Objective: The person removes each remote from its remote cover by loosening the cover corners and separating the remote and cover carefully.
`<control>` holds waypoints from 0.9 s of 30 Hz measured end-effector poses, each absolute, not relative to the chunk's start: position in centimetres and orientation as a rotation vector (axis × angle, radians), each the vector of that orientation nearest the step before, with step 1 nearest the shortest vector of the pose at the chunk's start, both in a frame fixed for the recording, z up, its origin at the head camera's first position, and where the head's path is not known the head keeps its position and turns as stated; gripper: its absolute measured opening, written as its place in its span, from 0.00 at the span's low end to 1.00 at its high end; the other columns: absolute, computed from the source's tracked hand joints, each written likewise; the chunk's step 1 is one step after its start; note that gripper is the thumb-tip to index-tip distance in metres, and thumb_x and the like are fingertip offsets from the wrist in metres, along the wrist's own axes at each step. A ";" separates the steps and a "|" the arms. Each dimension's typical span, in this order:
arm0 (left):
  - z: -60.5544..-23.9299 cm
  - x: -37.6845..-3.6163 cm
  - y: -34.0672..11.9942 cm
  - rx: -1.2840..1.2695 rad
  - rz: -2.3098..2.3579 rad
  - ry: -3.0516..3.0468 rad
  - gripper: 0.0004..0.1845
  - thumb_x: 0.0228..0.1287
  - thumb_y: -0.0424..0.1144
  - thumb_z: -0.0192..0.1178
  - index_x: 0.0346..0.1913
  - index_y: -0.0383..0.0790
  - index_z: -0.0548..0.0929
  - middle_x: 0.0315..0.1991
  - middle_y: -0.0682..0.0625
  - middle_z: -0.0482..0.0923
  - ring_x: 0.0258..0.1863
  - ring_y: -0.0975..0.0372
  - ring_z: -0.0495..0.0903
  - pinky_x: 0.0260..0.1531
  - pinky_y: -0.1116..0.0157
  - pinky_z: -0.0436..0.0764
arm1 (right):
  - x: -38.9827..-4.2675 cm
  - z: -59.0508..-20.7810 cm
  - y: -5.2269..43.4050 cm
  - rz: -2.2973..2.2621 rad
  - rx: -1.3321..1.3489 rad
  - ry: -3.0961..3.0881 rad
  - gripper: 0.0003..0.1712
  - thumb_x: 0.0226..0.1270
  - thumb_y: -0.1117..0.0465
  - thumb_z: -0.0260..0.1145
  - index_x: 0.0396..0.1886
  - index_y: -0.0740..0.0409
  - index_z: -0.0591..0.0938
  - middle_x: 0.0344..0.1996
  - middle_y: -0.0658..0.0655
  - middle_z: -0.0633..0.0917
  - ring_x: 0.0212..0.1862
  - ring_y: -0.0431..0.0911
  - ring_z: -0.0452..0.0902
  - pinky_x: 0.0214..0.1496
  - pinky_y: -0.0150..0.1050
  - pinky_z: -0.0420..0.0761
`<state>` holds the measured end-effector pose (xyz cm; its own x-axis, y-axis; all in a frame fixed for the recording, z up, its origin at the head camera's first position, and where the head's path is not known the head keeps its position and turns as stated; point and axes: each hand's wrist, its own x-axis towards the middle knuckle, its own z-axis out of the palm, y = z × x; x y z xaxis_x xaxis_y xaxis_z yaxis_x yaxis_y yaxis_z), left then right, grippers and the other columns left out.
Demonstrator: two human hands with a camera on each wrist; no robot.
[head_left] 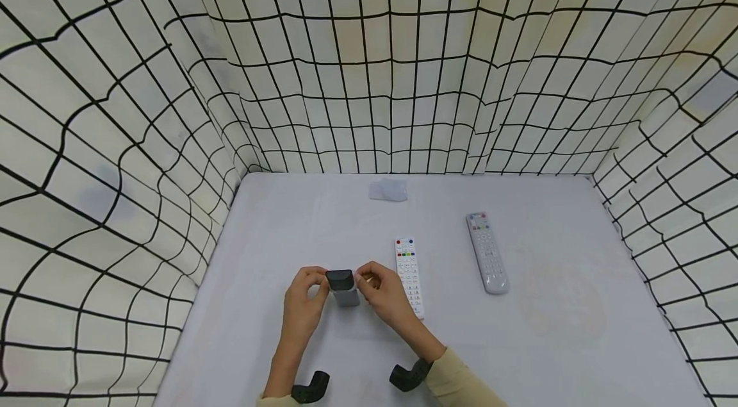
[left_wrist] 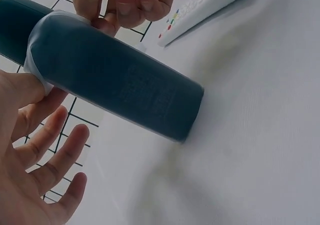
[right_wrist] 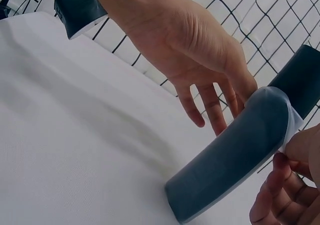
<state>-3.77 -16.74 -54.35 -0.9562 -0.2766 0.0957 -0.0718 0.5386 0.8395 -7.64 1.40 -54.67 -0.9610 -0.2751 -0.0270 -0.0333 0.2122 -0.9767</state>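
A dark grey remote [head_left: 342,287] stands tilted with its lower end on the white table [head_left: 565,330], its upper part wrapped in a clear plastic sleeve [left_wrist: 37,67]. My left hand [head_left: 316,285] holds the remote's upper end between thumb and forefinger, the other fingers [left_wrist: 60,155] spread loose. My right hand [head_left: 369,280] pinches the sleeve's edge [right_wrist: 292,127] on the other side. The left wrist view shows the remote [left_wrist: 115,80] slanting down to the table, and in the right wrist view the remote [right_wrist: 235,160] has its top hidden by fingers.
A white remote [head_left: 409,275] lies just right of my right hand, also seen in the left wrist view [left_wrist: 200,7]. A second white remote [head_left: 487,252] lies farther right. A crumpled clear bag [head_left: 389,190] sits at the back. Grid-patterned cloth walls [head_left: 115,138] surround the table.
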 end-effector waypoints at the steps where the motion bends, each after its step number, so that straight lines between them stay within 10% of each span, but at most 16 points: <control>1: -54.4 -3.7 -16.8 0.283 -1.356 -2.563 0.06 0.66 0.30 0.69 0.30 0.39 0.86 0.50 0.48 0.85 0.54 0.50 0.84 0.57 0.47 0.79 | -7.6 -54.6 1.4 -1.819 -0.302 2.306 0.04 0.74 0.61 0.68 0.41 0.56 0.87 0.30 0.55 0.85 0.24 0.36 0.70 0.24 0.28 0.69; 12: -54.6 -3.5 -17.2 0.053 -0.932 -2.601 0.09 0.54 0.28 0.78 0.27 0.42 0.87 0.47 0.52 0.85 0.37 0.57 0.85 0.41 0.56 0.81 | -7.4 -54.7 1.4 -1.647 -0.351 2.463 0.03 0.74 0.61 0.68 0.40 0.53 0.87 0.30 0.50 0.85 0.25 0.35 0.70 0.26 0.28 0.70; 27: -56.1 -3.6 -17.5 -0.065 -0.770 -2.577 0.11 0.51 0.27 0.79 0.26 0.42 0.86 0.45 0.49 0.85 0.34 0.57 0.84 0.46 0.45 0.81 | -7.0 -55.6 1.0 -1.421 -0.450 2.726 0.04 0.75 0.59 0.68 0.39 0.54 0.85 0.31 0.48 0.87 0.25 0.31 0.69 0.26 0.27 0.72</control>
